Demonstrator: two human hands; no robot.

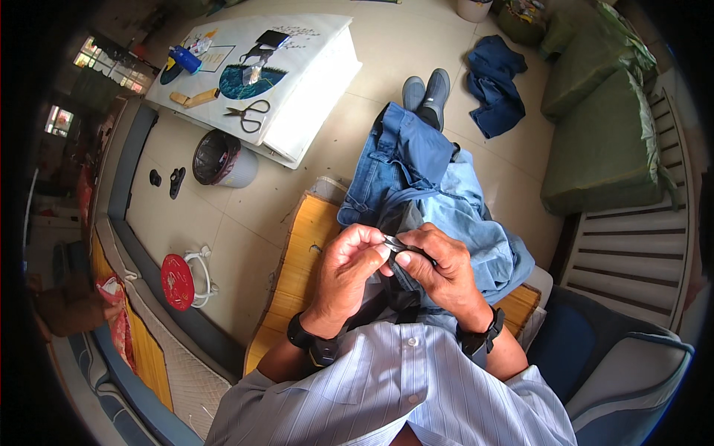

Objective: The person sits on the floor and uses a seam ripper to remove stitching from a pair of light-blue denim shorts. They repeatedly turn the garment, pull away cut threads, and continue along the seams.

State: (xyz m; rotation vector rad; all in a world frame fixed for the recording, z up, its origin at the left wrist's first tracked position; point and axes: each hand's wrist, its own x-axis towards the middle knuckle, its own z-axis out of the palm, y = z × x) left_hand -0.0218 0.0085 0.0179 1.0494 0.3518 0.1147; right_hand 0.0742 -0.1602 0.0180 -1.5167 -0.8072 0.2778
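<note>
My right hand (442, 264) is closed round small black thread snips (409, 251), their pale metal tip pointing left. Right at that tip, the thumb and fingers of my left hand (353, 264) are pinched together; whatever is between them is too small to make out. Below both hands, light blue jeans (465, 197) lie across my lap and legs. A darker blue denim piece (364, 178) is bunched beside them on the left.
Large scissors (249, 115), a blue bottle (184, 59) and a black wallet-like item (273, 37) lie on the white table (320, 74). Nearby stand a waste bin (242, 167) and a red-seated stool (177, 282). Dark blue trousers (494, 85) lie on the floor. Green cushions (602, 141) are at right.
</note>
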